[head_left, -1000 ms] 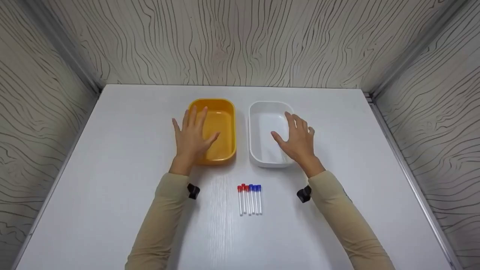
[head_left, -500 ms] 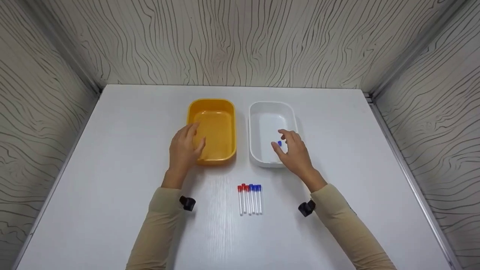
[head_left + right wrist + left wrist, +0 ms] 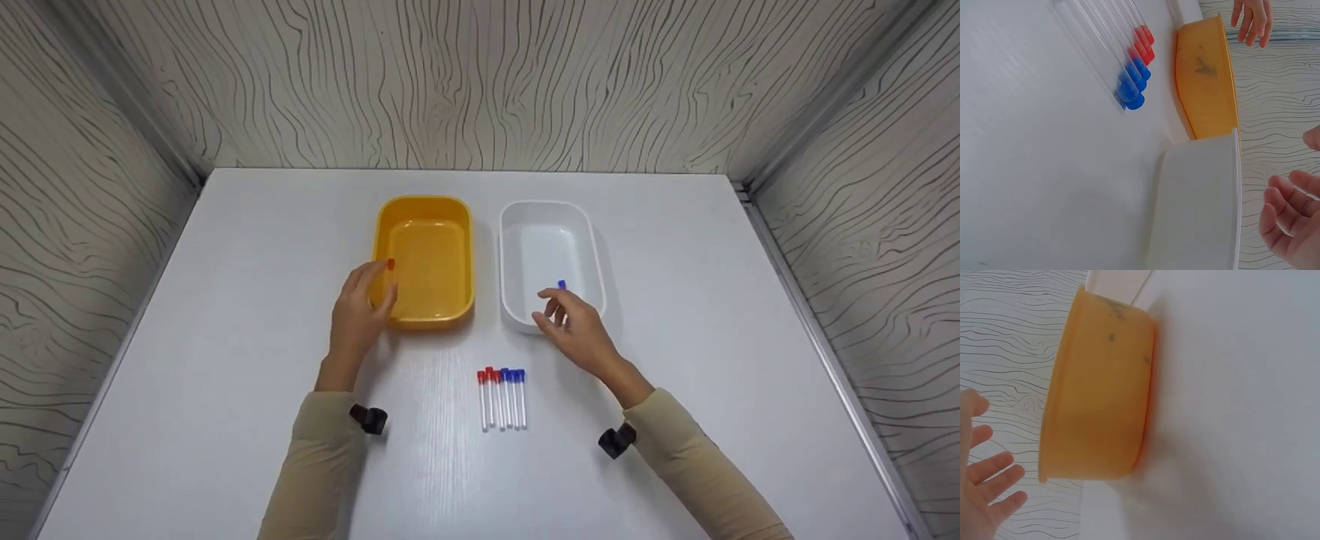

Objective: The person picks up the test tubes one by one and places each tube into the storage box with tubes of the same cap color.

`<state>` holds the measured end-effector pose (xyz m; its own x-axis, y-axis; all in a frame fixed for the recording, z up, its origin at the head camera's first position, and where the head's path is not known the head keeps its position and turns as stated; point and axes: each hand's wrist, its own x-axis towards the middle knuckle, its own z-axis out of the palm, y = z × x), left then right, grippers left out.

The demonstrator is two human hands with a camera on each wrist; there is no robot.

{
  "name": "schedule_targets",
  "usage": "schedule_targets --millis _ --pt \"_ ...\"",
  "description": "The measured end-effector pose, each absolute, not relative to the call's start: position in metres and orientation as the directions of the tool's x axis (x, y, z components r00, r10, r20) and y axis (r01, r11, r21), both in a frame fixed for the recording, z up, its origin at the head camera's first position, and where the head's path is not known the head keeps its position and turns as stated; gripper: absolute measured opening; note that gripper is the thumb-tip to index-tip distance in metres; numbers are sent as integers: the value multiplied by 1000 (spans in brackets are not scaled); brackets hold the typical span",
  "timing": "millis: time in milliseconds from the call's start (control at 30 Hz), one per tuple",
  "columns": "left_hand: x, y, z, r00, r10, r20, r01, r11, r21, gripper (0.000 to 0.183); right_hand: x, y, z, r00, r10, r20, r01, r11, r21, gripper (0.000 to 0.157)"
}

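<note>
My left hand (image 3: 358, 311) hovers over the left side of the yellow basin (image 3: 424, 324), fingers loosely bent and nothing between them. Just beyond its fingertips, a small red cap (image 3: 391, 264) shows inside that basin. Over the near right part of the white basin (image 3: 510, 304) is my right hand (image 3: 577, 330), relaxed and holding nothing. Behind its fingers a blue cap (image 3: 562, 285) peeks out; whatever lies below is hidden. In the left wrist view, the left fingers (image 3: 996, 486) are apart beside the basin's rim. The right wrist view has loosely curled right fingers (image 3: 1283, 216).
Several clear tubes with red caps (image 3: 481, 376) and blue caps (image 3: 520, 376) lie side by side on the white table (image 3: 225, 360), nearer me than the basins. A patterned wall (image 3: 465, 90) rises behind the table. Black cameras (image 3: 617, 441) sit on both wrists.
Both hands have drawn back towards me and their spread fingers have relaxed. A red cap in the yellow basin and a blue one in the white basin have come into view.
</note>
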<state>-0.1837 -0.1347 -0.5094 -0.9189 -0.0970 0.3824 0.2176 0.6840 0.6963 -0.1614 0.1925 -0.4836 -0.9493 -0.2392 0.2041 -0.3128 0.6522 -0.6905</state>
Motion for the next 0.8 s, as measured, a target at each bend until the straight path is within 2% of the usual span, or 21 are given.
schedule_targets --millis 233,400,567,800 --pt "-187 -147 -525 -943 -117 313 211 517 830 44 -145 184 -492 -910 -382 161 -372 579 -725 27" --pt "-188 -155 -535 -979 -129 160 101 373 922 56 -134 181 -505 -883 -465 61 -370 611 -700 42" --pt "-189 -160 -547 -997 -71 24 3 271 963 69 -126 177 -511 -871 -486 -72 -328 685 -651 58" --pt "-192 -162 -554 -996 -6 -91 -89 295 951 87 -122 174 -516 -852 -498 -160 -332 752 -570 74"
